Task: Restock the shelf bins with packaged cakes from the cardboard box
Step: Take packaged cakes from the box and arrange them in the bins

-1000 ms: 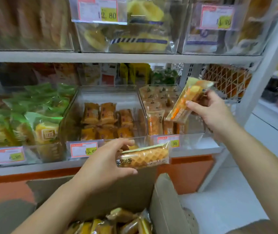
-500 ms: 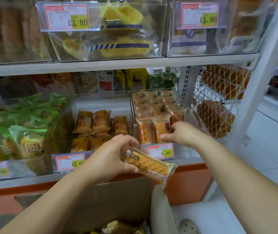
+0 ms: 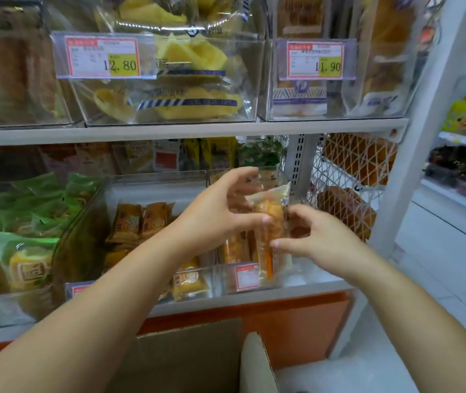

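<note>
Pinched between the thumb and curled fingers of the right hand (image 3: 318, 241), one packaged cake (image 3: 271, 222) is held upright just right of the frame's centre. The left hand (image 3: 220, 211) is spread: its fingers are fanned out above and behind the top of the pack, and only its thumb tip is seen against the wrapper's left edge. Whether any weight is carried by that thumb cannot be told through the blur.

The long axis of the pack runs nearly vertical, its sealed top leaning a little toward the upper right of the frame. Its lower end hangs in front of the clear bin (image 3: 226, 279) at the right end of the lower shelf, where like packs are stood on end in rows. The bin mouth therefore lies behind and below the grip, and the pack is already turned the way its neighbours stand.

By this reading, only a short push forward and down is called for, with no turning. The right hand is the nearer to that bin, so the placing is best left to it. The cardboard box (image 3: 186, 353) lies at the bottom centre of the frame, closer to the left arm, which is thus better placed for the next pick.
</note>
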The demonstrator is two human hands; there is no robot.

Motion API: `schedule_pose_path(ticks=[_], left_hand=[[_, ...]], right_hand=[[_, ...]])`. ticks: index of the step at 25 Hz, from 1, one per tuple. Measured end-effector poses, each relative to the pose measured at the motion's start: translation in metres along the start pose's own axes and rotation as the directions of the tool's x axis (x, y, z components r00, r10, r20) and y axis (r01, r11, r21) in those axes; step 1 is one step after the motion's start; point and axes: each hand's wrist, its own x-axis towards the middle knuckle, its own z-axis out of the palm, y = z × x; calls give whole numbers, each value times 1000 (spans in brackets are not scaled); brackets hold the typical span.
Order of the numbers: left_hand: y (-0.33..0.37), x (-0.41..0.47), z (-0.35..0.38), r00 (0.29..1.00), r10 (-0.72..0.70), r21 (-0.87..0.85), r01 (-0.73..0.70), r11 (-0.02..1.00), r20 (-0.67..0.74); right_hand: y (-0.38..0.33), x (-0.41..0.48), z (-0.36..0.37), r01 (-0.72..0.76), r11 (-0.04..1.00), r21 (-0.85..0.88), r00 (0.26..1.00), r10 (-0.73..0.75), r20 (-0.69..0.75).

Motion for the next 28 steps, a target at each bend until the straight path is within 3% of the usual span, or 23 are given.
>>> schedule_pose_path(ticks=[1,3,5,7,9,12,16,18,21,26,28], left_hand=[[-1,9,5,999,14,-32,-15,999,-49],[-8,26,19,996,35,186,-19,982,-79],[-19,41,34,1000,2,485,-13,875,22],[-32,54,46,987,-97,600,1,800,128],[-40,59,52,973,-157,622,17,783,170],[-48,60,50,985,-118,650,6,760,129],[-55,57,41,993,-94,711,14,703,74],[-58,52,40,994,-86,698,11,716,72],[-60,46,42,997,-48,728,-9,686,58],[-62,38,41,997,-7,775,-59,630,82],[-55,13,32,992,109,724,-121,679,63]], right_hand=[[9,7,-11,-30,996,87,992,40,-123],[25,15,-31,-64,974,218,948,128,-292],[37,21,-36,-102,973,208,931,167,-325],[43,26,-28,-170,983,74,941,184,-284],[46,34,-21,-274,948,-159,946,237,-221],[45,43,-16,-344,854,-391,939,314,-139],[44,48,-11,-204,914,-351,978,171,-123],[46,50,-7,-146,880,-451,988,109,-107],[54,54,3,-178,803,-569,984,157,-87],[50,50,10,-217,779,-589,975,202,-92],[36,38,13,-165,781,-602,985,100,-140]])
